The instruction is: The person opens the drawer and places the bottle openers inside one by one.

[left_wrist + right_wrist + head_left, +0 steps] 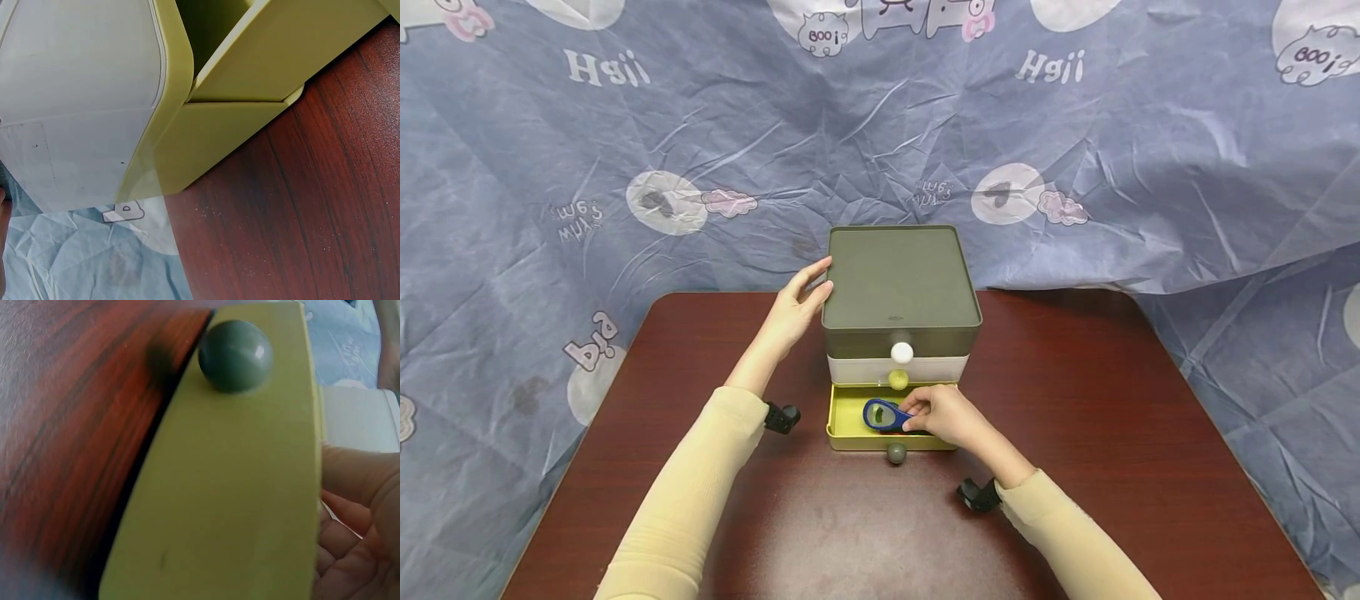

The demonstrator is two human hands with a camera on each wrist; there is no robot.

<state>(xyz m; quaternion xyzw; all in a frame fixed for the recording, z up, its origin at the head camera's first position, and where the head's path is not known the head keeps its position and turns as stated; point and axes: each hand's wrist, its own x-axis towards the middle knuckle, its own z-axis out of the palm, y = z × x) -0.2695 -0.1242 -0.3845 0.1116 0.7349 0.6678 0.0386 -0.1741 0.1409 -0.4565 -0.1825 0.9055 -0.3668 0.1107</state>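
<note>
A small drawer cabinet (895,275) has a dark green top, a white middle tier and a yellow bottom drawer (842,443), which is pulled out. My right hand (951,417) reaches into that drawer and pinches the narrow end of a blue-rimmed tool (880,414) with a rounded, greyish head. The tool's exact kind is unclear. Something dark and red lies partly hidden beneath it. My left hand (793,312) rests its fingertips against the cabinet's upper left side. In the right wrist view, the drawer front hides the fingertips and the tool.
A round grey-green knob (897,453) sticks out from the yellow drawer's front. White (902,353) and yellow-green (898,380) knobs mark the upper tiers. Everything stands on a reddish-brown wooden table (1067,375), with a printed blue-grey cloth (820,142) hanging behind.
</note>
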